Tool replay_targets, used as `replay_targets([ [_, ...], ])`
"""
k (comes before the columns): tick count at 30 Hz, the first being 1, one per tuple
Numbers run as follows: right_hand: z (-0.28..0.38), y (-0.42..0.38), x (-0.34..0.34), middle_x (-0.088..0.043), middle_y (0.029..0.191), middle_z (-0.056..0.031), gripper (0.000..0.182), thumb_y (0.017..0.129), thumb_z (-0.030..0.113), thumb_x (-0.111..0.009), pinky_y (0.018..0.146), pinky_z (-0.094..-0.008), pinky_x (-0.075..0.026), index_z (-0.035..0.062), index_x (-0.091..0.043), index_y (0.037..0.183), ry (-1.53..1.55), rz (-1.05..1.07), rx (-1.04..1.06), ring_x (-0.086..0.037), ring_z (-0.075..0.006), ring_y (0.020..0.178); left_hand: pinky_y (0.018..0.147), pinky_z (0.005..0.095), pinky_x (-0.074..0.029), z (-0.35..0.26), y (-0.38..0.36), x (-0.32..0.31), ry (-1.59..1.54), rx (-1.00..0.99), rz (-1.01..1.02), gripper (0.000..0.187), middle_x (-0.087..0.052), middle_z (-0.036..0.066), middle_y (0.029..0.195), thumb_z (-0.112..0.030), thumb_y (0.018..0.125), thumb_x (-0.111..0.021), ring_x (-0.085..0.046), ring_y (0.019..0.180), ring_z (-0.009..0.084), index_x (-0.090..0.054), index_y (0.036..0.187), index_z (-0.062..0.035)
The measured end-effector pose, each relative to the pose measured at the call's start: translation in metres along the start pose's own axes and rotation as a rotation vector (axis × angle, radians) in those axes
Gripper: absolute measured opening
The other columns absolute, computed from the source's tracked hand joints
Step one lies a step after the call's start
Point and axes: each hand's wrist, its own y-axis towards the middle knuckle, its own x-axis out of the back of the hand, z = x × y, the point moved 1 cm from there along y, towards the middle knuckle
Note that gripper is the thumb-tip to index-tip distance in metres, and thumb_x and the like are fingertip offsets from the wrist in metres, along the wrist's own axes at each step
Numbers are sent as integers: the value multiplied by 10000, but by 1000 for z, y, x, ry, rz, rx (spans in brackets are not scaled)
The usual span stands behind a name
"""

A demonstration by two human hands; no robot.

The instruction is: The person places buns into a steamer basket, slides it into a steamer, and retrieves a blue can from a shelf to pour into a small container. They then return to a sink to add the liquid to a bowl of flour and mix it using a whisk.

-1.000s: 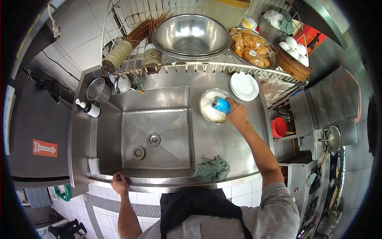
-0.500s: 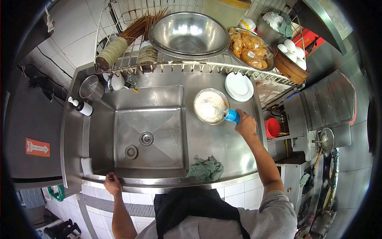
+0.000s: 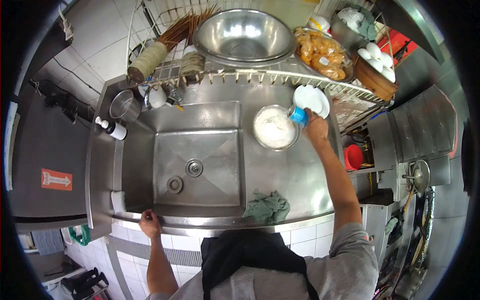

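The right hand (image 3: 317, 128) is gripping a small blue cup (image 3: 299, 115), fingers wrapped around its side, at the rim of the flour-filled bowl (image 3: 274, 128); it looks light, rigid, easily held mid-body, while the left hand (image 3: 149, 223) is clutching the sink (image 3: 165, 125) edge

commercial kitchen | steel sink (image 3: 195, 150) set in steel counter (image 3: 295, 175) | wire rack (image 3: 260, 75) holding big mixing bowl (image 3: 243, 35), fried food (image 3: 322, 52), basket of eggs (image 3: 377, 62) | white-tiled walls
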Motion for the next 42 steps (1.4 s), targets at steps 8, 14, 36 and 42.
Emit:
replay_targets([
  [8,29,-9,17,-665,988,-111,557,665,48,-670,742,-428,-552,176,-565,1197,100,-14,132,-676,-319,842,661,381,-522,-4,1,2,40,5,-1,105,-695,107,777,-152,821,-638,-676,688,284,-682,863,-66],
  [14,26,-45,34,-665,1060,-114,638,631,38,-687,783,-433,-545,185,-543,1235,113,69,97,-673,-330,869,650,378,-518,-2,2,0,-6,9,16,103,-698,106,786,-152,822,-642,-676,686,276,-680,866,-67],
  [36,-5,-55,18,-691,1034,-149,736,567,214,-810,856,-422,-511,121,-578,1259,403,17,-268,-663,-344,968,710,220,-447,7,-124,26,-819,252,-66,119,-639,38,874,-82,965,-547,-545,763,89,-626,928,-2],
  [42,-17,-66,-5,-682,1008,-164,480,669,302,-811,789,-373,-523,13,-668,1025,851,-50,-300,-654,-284,854,842,366,-503,185,-484,-78,-468,861,484,329,-699,146,961,-320,843,-644,-661,926,273,-688,1015,-44],
])
